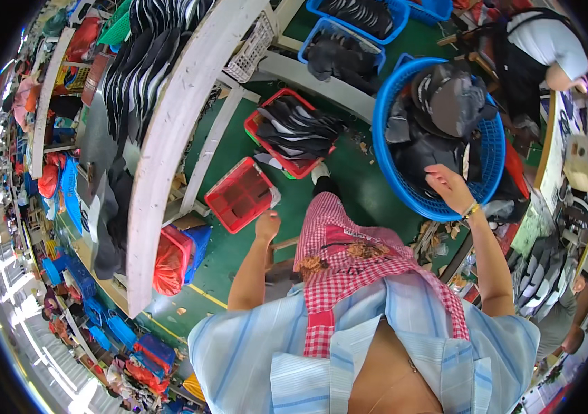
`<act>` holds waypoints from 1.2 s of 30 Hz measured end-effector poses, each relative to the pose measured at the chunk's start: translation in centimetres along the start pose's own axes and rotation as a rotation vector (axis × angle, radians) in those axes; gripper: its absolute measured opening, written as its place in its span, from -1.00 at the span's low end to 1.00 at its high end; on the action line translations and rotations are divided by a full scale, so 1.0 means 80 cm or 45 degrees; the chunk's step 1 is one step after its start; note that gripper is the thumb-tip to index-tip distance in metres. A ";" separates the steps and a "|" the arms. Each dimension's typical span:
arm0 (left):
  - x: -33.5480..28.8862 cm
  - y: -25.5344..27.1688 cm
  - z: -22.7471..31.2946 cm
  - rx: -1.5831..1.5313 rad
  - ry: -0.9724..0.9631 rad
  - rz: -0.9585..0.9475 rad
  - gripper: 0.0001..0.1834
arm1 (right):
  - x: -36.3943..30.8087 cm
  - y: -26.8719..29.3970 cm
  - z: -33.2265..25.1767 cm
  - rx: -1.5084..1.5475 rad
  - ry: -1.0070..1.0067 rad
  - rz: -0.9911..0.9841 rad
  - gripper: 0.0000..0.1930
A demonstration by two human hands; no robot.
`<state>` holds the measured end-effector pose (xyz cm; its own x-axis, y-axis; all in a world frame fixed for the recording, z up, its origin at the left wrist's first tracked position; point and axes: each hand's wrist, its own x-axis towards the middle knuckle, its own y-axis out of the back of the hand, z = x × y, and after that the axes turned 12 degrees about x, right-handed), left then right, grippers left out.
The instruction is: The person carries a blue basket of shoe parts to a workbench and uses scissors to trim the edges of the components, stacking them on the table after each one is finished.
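Right hand [449, 188] over the near side of the blue basket [493, 145], fingers loosely spread, no grip showing.
Dark flat pieces [439, 153] lie in the basket just beyond the fingertips; the step looks like reaching for one, so the next move would call for lowering and pinching. Left hand [267, 225] is curled beside the nearer red crate [238, 190]; whether it pinches anything, I cannot tell. Farther off, another red crate [299, 171] holds layered black-and-white pieces [294, 127].

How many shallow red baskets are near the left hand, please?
2: the nearer basket by the left hand, the farther basket holding black pieces; some may be hidden.
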<state>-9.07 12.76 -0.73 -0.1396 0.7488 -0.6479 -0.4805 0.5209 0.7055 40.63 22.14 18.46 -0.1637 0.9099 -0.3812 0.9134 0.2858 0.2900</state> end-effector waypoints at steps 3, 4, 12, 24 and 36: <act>0.022 -0.036 -0.078 -0.424 0.080 0.190 -0.85 | 0.048 -0.052 -0.023 0.035 -0.075 -0.229 -0.75; 0.032 -0.037 -0.104 -0.521 0.039 0.168 -0.89 | 0.065 -0.075 -0.028 -0.002 -0.071 -0.324 -0.75; 0.032 -0.014 -0.059 -0.799 0.185 -0.279 -0.80 | 0.129 -0.097 0.009 -0.315 -0.106 -0.518 -0.72; 0.150 0.338 0.316 0.226 -0.888 0.732 -0.61 | 0.362 -0.030 0.076 0.989 -0.188 0.025 -0.47; 0.421 0.510 0.572 0.995 -0.870 1.159 -0.19 | 0.742 0.128 0.233 1.556 -0.814 0.842 -0.32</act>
<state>6.20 77.98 19.37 0.4185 0.8781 0.2320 0.1877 -0.3336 0.9238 47.24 73.50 -17.52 0.2740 0.4013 -0.8740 0.5467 -0.8126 -0.2017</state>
